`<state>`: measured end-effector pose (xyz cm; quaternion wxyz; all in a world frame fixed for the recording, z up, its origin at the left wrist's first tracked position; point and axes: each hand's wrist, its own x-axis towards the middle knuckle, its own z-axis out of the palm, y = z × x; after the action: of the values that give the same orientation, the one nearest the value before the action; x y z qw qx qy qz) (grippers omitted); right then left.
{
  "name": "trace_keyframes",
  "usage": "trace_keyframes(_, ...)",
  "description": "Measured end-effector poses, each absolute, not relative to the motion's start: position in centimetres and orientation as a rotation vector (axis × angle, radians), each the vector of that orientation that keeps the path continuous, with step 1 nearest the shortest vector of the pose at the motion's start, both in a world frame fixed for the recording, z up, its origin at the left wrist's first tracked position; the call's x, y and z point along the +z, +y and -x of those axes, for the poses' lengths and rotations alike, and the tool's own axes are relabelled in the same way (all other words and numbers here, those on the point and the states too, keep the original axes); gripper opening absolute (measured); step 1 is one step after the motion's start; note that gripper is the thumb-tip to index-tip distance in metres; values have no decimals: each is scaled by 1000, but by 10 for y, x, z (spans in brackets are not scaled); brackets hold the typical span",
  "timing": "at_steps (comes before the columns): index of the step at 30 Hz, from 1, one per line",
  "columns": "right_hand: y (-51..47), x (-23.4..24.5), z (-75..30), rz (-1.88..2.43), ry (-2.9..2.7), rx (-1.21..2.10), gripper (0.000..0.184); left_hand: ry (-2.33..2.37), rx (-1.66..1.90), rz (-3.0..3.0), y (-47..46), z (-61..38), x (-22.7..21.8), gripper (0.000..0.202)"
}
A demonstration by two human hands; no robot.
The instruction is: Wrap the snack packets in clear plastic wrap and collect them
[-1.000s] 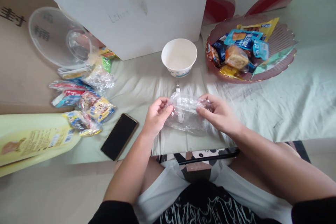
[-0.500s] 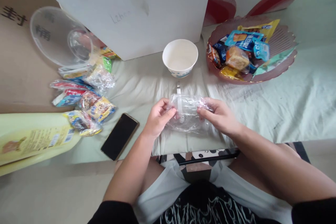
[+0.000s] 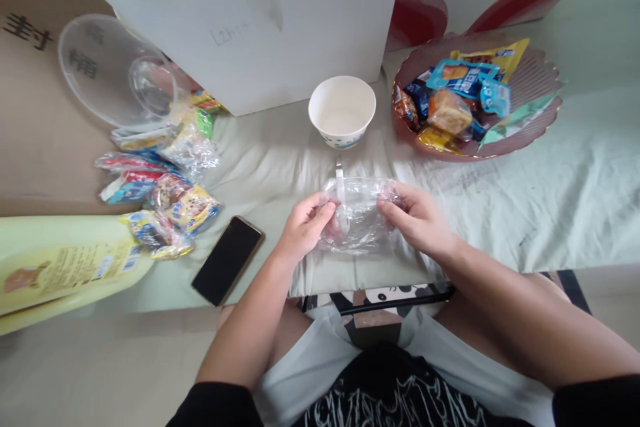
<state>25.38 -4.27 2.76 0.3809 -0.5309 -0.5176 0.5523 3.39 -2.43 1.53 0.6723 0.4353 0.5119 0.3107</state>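
Left hand (image 3: pixel 303 227) pinched the left edge of the clear wrapper (image 3: pixel 357 213); right hand (image 3: pixel 417 220) pinched its right edge, fingers closed. Wrapper was held just above the cloth (image 3: pixel 500 200), near the bowl (image 3: pixel 342 110). Judgement: grip close together, pull evenly apart.

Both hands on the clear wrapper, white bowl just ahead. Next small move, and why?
Probably pull the two ends apart to open it. The left hand and right hand each pinch an opposite end of the clear plastic wrapper, which looks unopened, with a white piece inside. The white bowl sits empty just beyond, a likely spot for the contents.
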Motion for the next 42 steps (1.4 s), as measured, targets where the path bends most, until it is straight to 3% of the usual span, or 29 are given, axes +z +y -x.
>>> trace_keyframes(5, -41, 27, -255, 1349, -1337, 1552, 27, 1141, 738, -928, -23, -34, 15, 43)
trace_keyframes(11, -39, 27, -260, 1389, -1288, 1440, 32, 1132, 720, -955, -21, -33, 18, 40)
trace_keyframes(16, -39, 25, -261, 1333, -1326, 1705, 32, 1162, 805, -967, -20, -34, 14, 37)
trace_keyframes(24, -37, 28, -259, 1324, -1271, 1379, 15, 1121, 701, -1046, -19, -27, 15, 43)
trace_keyframes(30, -41, 24, -264, 1231, -1155, 1407, 13, 1083, 853, -956, -17, -27, 18, 34)
trace_keyframes(32, -41, 24, -266, 1248, -1165, 1389, 19, 1098, 885, -942, -16, -27, 20, 23)
trace_keyframes(35, -41, 26, -267, 1291, -1218, 1351, 36, 1072, 865, -1002, -14, -25, 19, 25)
trace_keyframes(37, -41, 29, -264, 1343, -1318, 1318, 35, 1092, 838, -1100, -15, -23, 15, 23)
trace_keyframes(40, -41, 30, -259, 1404, -1388, 1267, 18, 1155, 818, -1230, -16, -22, 10, 13)
trace_keyframes(42, -40, 28, -256, 1371, -1313, 1317, 33, 1142, 825, -1247, -17, -21, 9, 15)
